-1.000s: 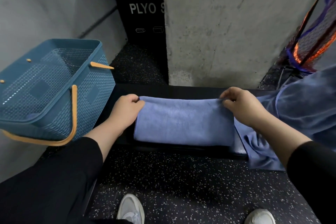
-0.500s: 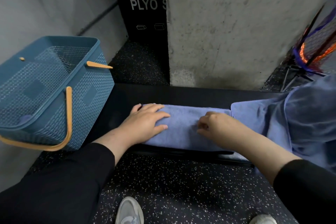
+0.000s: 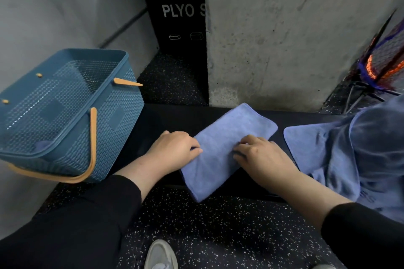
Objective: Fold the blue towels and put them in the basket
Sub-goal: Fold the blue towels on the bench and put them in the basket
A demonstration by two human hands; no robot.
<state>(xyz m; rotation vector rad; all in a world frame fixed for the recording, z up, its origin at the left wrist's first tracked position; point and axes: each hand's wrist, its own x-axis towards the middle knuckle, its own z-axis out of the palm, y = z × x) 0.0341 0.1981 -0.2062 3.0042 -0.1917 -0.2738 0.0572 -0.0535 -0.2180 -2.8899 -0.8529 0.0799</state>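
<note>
A grey shoe (image 3: 160,254) stands on the speckled floor (image 3: 218,236). Beyond it, on the black tabletop (image 3: 175,120), a folded blue towel (image 3: 225,148) lies slantwise, its near corner hanging over the edge. The left hand (image 3: 172,150) pinches its left edge; the right hand (image 3: 262,157) seems to nip its right edge in a curled grip. Unfolded towels (image 3: 349,155) heap at right. The blue basket (image 3: 65,111) stands tilted at far left.

Single head cam, wide-angle, pitched forward and down from standing height. Faces the black bench (image 3: 175,120) and concrete pillar (image 3: 284,39) behind it, close range. Speckled floor (image 3: 218,236) and a shoe (image 3: 160,254) fill the bottom edge. No second view, no overlap.
</note>
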